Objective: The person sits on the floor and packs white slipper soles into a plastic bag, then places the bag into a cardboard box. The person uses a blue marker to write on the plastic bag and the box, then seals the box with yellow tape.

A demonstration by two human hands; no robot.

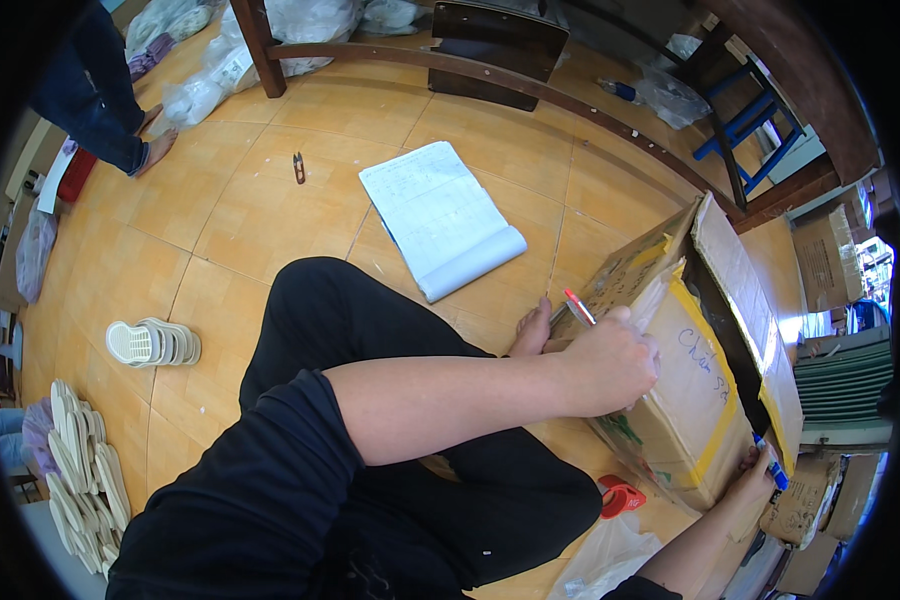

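A cardboard box with yellow tape and blue handwriting stands tilted at the right. Its side flap stands apart, leaving a dark gap. My left hand reaches across and is closed around a pen with a red end and pale barrel; this hand rests against the box's written face, and the pen's lower end is hidden. At the box's lower right corner, my right hand is closed on a blue marker, beside the flap. An open notebook with handwritten pages lies on the floor beyond my knees.
Small thread snips lie left of the notebook. At left sit a stack of white shoe soles and a larger sole pile. A red tape dispenser and plastic bag are near my knee. Another person's foot is far left.
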